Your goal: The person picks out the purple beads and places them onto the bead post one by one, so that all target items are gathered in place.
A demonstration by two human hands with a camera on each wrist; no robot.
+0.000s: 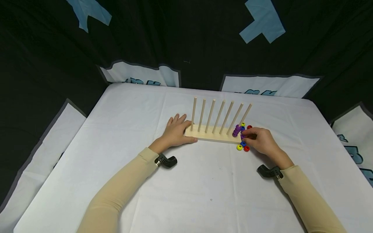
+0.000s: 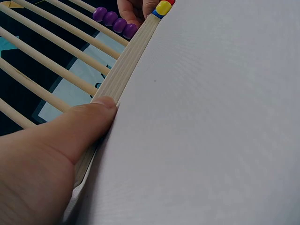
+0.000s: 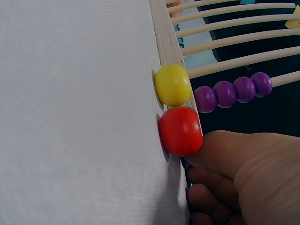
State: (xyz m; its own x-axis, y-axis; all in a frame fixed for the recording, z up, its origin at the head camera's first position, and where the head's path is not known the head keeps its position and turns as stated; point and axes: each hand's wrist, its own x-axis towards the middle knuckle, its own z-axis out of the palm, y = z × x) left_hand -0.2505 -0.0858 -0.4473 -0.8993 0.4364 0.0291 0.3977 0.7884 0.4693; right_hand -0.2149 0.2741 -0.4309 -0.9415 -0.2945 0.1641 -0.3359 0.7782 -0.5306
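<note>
A pale wooden peg rack (image 1: 212, 134) with several upright pegs stands on the table. My left hand (image 1: 175, 131) grips its left end, the thumb (image 2: 93, 115) lying along the front edge of the base. Purple beads (image 3: 225, 93) are stacked on the rightmost peg. At the rack's right end, my right hand (image 1: 260, 140) has its thumb and index finger together around a purple bead (image 1: 242, 137), mostly hidden by the fingers. Close by lie a yellow bead (image 3: 173, 85), a red bead (image 3: 180, 131) and a blue bead (image 1: 243, 144).
Behind the right fingers lie another yellow bead (image 1: 243, 124), another red bead (image 1: 249, 127) and another blue bead (image 1: 243, 128). A white cloth covers the table (image 1: 186, 194). Dark curtains (image 1: 175, 35) hang beyond its far edge.
</note>
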